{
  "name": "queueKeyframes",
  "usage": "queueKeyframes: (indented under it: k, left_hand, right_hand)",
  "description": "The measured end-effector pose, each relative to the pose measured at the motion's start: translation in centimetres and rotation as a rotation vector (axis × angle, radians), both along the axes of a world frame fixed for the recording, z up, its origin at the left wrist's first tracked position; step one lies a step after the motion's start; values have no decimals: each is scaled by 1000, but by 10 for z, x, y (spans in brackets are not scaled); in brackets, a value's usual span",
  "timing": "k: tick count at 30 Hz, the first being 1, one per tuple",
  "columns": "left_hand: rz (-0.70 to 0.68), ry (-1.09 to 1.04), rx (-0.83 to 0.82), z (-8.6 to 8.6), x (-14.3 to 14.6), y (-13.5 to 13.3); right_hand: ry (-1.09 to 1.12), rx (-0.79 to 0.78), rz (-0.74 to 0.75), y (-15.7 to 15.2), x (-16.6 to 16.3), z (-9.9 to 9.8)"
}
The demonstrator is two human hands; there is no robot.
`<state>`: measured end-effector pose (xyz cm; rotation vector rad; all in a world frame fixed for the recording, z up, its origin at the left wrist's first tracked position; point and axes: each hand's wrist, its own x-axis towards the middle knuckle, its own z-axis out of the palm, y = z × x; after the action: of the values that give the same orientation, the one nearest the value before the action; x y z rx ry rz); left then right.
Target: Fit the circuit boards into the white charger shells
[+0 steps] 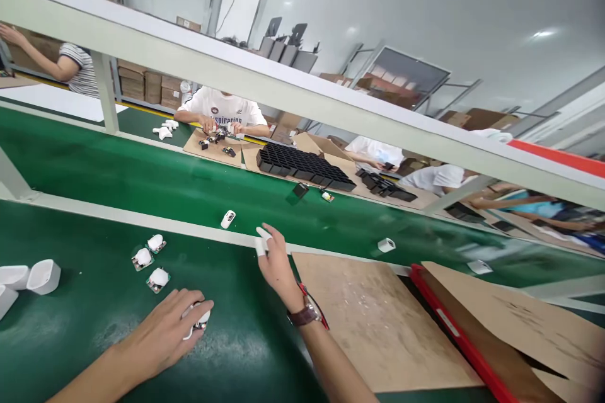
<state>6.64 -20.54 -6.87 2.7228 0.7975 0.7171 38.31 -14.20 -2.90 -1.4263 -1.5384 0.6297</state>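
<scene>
My left hand [172,330] rests low over the green bench, fingers curled round a white plastic part [202,320] that they partly cover. Just beyond it lie several small circuit boards [143,258] with white rounded pieces on top. My right hand [275,261] reaches over the pale rail at the bench's far edge, holding nothing, with its fingers stretched and apart. White covers sit on some of its fingertips. To its left, apart from it, a white oval housing [228,219] lies on the green conveyor belt [184,179].
White cups [44,277] stand at the far left. A worn cardboard sheet [378,321] and a red-edged strip [454,327] cover the right side. More white housings [386,245] and a black box [300,189] ride the belt. Co-workers sit opposite, by black trays [302,167].
</scene>
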Motion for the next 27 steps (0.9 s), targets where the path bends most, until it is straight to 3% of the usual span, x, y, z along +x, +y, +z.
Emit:
queueKeyframes:
  k: [6,11,13,18,20,23,27]
  left_hand:
    - [75,38,1,-15,-11,1]
    - [83,32,-15,-11,-18,1]
    - [77,10,-42,-7,-17,1]
    - [67,-7,-149,3,-15,0]
    - [65,4,-200,8,-16,-1]
    - [64,7,-286,20,-21,-4]
    - [65,-33,-375,32,-27,-2]
  right_hand:
    - [105,-57,-63,9,8,-6]
    - [225,-34,-178,20,16,-13]
    - [272,-102,-120,22,16,-8]
    - [277,-288,261,17,-24,0]
    - [242,-262,349,20,-51,0]
    - [173,-136,366,28,-83,2]
    - [70,-29,448,13,-90,14]
